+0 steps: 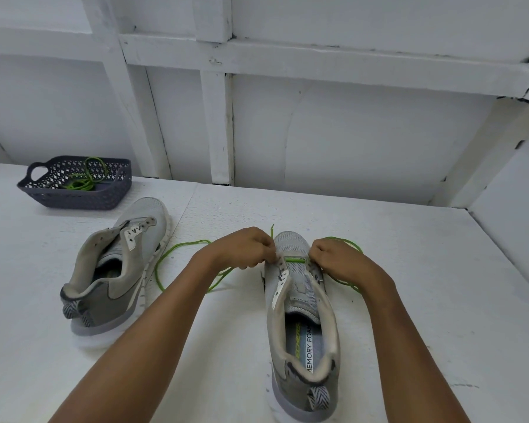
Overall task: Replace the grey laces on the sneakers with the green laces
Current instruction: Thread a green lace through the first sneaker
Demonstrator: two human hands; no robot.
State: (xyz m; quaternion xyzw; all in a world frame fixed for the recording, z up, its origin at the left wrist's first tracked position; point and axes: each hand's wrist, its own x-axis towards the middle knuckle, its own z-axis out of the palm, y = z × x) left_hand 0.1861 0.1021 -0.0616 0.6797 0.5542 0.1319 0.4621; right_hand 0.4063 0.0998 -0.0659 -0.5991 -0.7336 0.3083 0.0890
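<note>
Dark basket [83,200] on white table [409,270]

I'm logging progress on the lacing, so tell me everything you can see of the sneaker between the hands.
The sneaker is grey mesh with a pale collar, white sole and zigzag heel tab. It stands upright on the white table, toe pointing away. A green lace crosses its front eyelets only, the rest trailing on the table. The left hand and right hand pinch the lace at those eyelets.
</note>
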